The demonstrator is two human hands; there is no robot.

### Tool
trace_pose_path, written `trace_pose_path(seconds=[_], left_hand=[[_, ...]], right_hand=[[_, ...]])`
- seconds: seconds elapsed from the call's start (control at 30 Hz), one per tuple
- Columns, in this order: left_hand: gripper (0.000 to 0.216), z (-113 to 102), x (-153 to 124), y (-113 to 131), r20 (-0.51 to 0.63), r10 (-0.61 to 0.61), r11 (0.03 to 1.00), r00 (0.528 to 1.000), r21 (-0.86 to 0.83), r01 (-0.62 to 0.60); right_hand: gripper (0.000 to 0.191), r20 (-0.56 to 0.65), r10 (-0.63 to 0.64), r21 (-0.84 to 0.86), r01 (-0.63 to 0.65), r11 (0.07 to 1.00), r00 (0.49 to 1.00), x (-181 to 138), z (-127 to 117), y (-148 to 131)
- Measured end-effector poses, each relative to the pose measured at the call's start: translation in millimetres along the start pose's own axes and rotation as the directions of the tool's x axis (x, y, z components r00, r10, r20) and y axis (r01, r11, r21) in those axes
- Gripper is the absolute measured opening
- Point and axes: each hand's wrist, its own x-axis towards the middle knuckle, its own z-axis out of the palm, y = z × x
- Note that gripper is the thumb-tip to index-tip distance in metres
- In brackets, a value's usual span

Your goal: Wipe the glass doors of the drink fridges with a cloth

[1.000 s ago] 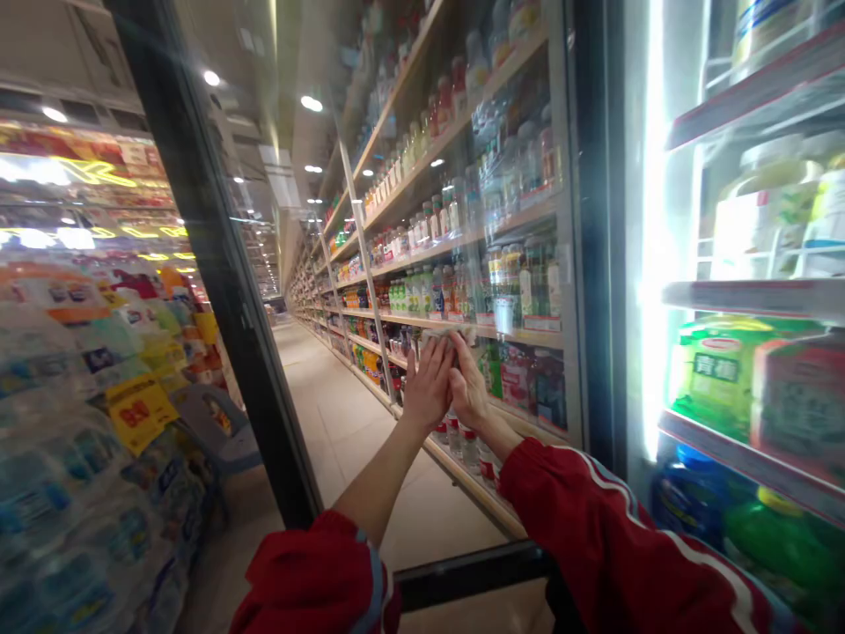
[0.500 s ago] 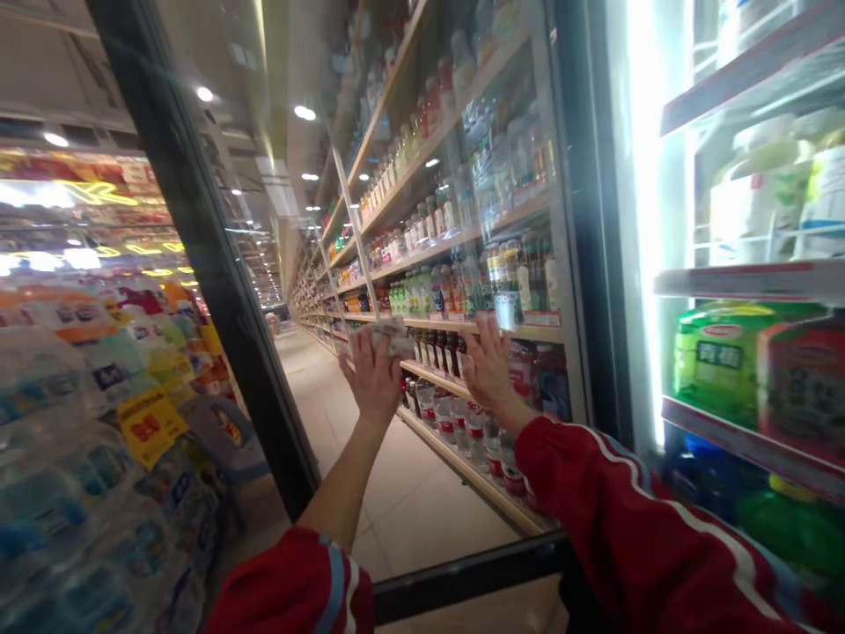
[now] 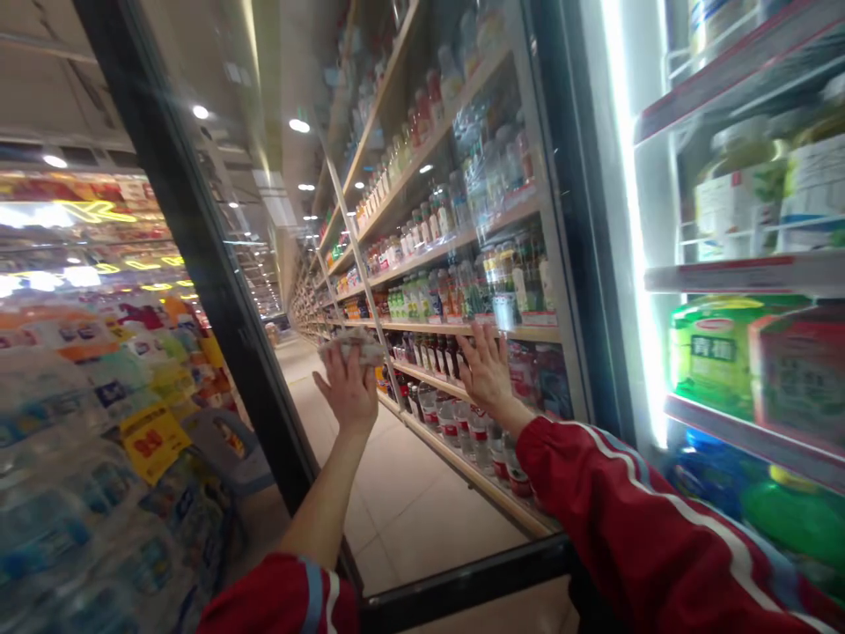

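I face the open glass door [image 3: 422, 132] of a lit store fridge, with the shop aisle visible through the pane. My left hand [image 3: 348, 387] presses a crumpled whitish cloth [image 3: 352, 350] against the glass, fingers curled over it. My right hand [image 3: 487, 367] lies flat on the same pane further right, fingers spread, holding nothing. Both sleeves are red with stripes.
The door's black frame [image 3: 198, 264] slants down at the left, its bottom rail [image 3: 462, 583] below my arms. Fridge shelves [image 3: 745, 273] with green packs and cartons stand at right. Stacked bottled-water packs [image 3: 72, 493] fill the left. Bottle shelves line the aisle behind the glass.
My hands, together a second ago, have separated. The left hand carried the cloth leftward across the glass. The right hand stayed flat near its place.
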Motion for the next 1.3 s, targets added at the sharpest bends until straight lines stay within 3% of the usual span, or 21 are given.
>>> trace_pose_path(seconds=[0.07,0.13,0.23,0.3,0.37,0.43,0.53,0.63,0.7,0.77,0.83,0.93,1.0,1.17,1.23,1.3], left_hand=[[0.051,-4,7,-11,-0.076,-0.121,0.993,0.990,-0.010,0.121],[0.052,-5,7,-11,-0.098,-0.151,0.988,0.984,-0.009,0.151],[0.047,1,-5,3,0.003,0.026,1.000,1.000,0.005,-0.026],[0.043,5,-14,12,0.091,0.188,0.982,0.978,-0.007,-0.188],[0.041,5,-18,13,0.129,0.255,0.967,0.958,-0.019,-0.255],[0.042,1,-16,3,0.098,0.191,0.982,0.977,-0.007,-0.191],[0.048,-9,-6,-19,-0.012,-0.048,0.999,0.999,0.016,0.048],[0.053,-14,2,-32,-0.093,-0.257,0.966,0.962,0.010,0.259],[0.054,-12,1,-29,-0.100,-0.290,0.956,0.952,0.006,0.292],[0.051,-6,-5,-21,-0.063,-0.212,0.977,0.975,0.010,0.213],[0.047,0,-14,-11,0.003,-0.051,0.999,0.999,0.011,0.051],[0.042,2,-21,-8,0.065,0.136,0.990,0.989,0.020,-0.138],[0.042,-1,-20,-16,0.045,0.128,0.991,0.991,0.043,-0.130],[0.051,-8,-9,-40,-0.111,-0.115,0.992,0.987,0.039,0.120],[0.052,-6,-9,-36,-0.097,-0.097,0.995,0.991,0.026,0.100],[0.049,-1,-16,-22,-0.044,0.006,1.000,0.999,0.023,-0.005]], right_hand=[[0.051,-0.009,0.009,-0.001,-0.009,1.000,1.000,0,1,-2],[0.050,-0.020,0.015,-0.005,-0.015,1.000,1.000,-1,3,-3],[0.049,-0.027,0.015,-0.014,-0.015,1.000,1.000,-1,3,-3],[0.049,-0.020,0.008,-0.023,-0.009,1.000,1.000,-1,3,-2],[0.050,-0.008,-0.005,-0.033,0.005,0.999,1.000,-2,2,-1],[0.050,-0.002,-0.010,-0.041,0.010,0.999,1.000,-2,2,0],[0.049,-0.012,-0.005,-0.041,0.005,0.999,1.000,-2,3,-1],[0.049,-0.015,0.006,-0.032,-0.007,0.999,1.000,-1,3,-3],[0.049,-0.011,0.016,-0.027,-0.016,1.000,1.000,-1,3,-3],[0.049,-0.005,0.021,-0.022,-0.022,1.000,1.000,-1,3,-3],[0.050,-0.004,0.016,-0.022,-0.016,1.000,1.000,-2,3,-3],[0.050,-0.003,0.000,-0.028,0.000,1.000,1.000,-2,3,-1],[0.050,-0.006,-0.006,-0.030,0.006,1.000,1.000,-3,4,0],[0.048,-0.025,-0.001,-0.028,0.000,1.000,1.000,-2,4,-2],[0.048,-0.027,0.012,-0.030,-0.012,0.999,1.000,-2,3,-4],[0.050,-0.017,0.024,-0.032,-0.025,0.999,1.000,-2,3,-5]])
